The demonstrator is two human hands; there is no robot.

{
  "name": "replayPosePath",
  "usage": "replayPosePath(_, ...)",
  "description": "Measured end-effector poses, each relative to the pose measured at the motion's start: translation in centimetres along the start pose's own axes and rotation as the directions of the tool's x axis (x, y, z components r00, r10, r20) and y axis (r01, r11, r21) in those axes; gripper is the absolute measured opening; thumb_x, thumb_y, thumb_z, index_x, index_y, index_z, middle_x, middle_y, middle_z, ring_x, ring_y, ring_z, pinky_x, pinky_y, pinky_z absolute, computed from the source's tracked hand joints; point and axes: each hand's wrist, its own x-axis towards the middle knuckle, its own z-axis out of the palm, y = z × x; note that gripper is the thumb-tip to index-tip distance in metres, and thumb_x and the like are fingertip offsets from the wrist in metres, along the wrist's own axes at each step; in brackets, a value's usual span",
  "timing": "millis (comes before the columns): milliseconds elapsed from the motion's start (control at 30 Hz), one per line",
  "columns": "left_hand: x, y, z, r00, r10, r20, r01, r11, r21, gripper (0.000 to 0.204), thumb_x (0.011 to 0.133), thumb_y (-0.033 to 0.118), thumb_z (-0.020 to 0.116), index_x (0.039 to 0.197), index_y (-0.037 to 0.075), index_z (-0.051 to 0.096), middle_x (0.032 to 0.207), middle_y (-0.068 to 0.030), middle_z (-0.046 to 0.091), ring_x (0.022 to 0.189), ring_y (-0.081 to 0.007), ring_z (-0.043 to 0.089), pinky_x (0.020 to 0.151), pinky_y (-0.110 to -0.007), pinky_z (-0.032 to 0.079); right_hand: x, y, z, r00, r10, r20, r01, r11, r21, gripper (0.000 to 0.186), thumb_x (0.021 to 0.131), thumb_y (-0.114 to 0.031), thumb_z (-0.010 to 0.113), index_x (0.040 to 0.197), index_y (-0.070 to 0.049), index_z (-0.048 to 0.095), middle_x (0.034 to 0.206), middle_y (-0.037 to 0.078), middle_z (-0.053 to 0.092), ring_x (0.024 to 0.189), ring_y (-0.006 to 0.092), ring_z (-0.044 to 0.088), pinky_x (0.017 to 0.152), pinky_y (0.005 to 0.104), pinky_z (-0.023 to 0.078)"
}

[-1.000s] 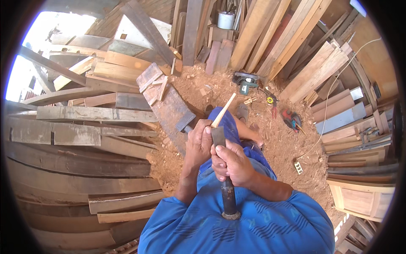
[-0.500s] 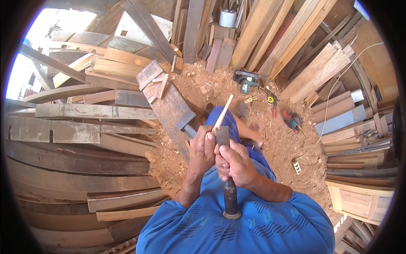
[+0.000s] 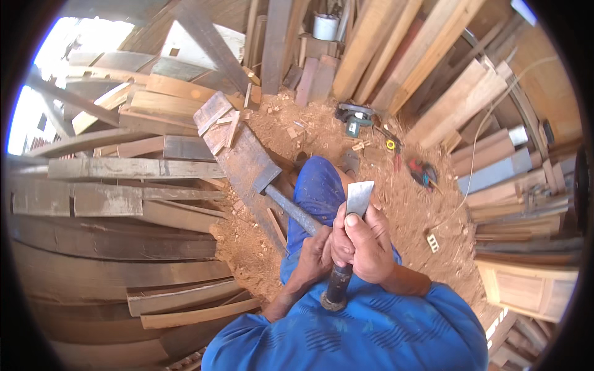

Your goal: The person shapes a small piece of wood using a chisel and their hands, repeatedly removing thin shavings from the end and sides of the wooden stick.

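Gripping a chisel with a flat, shiny metal blade and a dark, round handle, the right hand has its fingers clamped around the tool, and its thumb presses on the blade. The chisel is in front of the person's blue shirt, with its blade pointing away and its handle pointing back to the belly.

Right beside it, the left hand has its fingers curled in. They meet the end of a grey hammer with a blocky head and a long, round handle, but I cannot tell if they hold it.

The hammer slants past the knee in blue shorts. Its head is over a long, worn brown wooden board. Small pale wood bits sit on the board's far end, and a thin pale wood strip is near its close end.

Brown sawdust covers the floor. On it are a dark green power saw, a round yellow tape measure and a white socket strip. Lots of long brown planks are piled on the left.
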Motion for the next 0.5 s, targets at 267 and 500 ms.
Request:
replayPosePath(267, 2.6, 0.7, -2.2, 0.873, -0.342, 0.347, 0.457, 0.332, -0.825, 0.036, 0.102, 0.038, 0.038, 0.092, 0.006, 0.050, 0.058, 0.0034, 0.036, 0.046, -0.0070, 0.030, 0.044, -0.023, 0.028, 3.3, 1.4, -3.5, 0.988, -0.048, -0.147, 0.007, 0.965, -0.263, 0.015, 0.098, -0.015, 0.050, 0.106, -0.002, 0.052, 0.062, -0.003, 0.046, 0.049, 0.0024, 0.039, 0.044, 0.0208, 0.035)
replayPosePath(500, 2.3, 0.2, 0.1, 0.909, -0.238, 0.343, 0.417, 0.565, -0.712, 0.039, 0.105, 0.035, 0.034, 0.096, 0.004, 0.056, 0.056, 0.0008, 0.042, 0.047, -0.0073, 0.034, 0.046, -0.023, 0.030, 4.9, 2.2, -5.2, 0.986, -0.064, -0.157, 0.003, 0.934, -0.358, 0.015, 0.097, -0.019, 0.057, 0.099, -0.004, 0.057, 0.064, -0.004, 0.046, 0.050, 0.0021, 0.041, 0.043, 0.0190, 0.035)
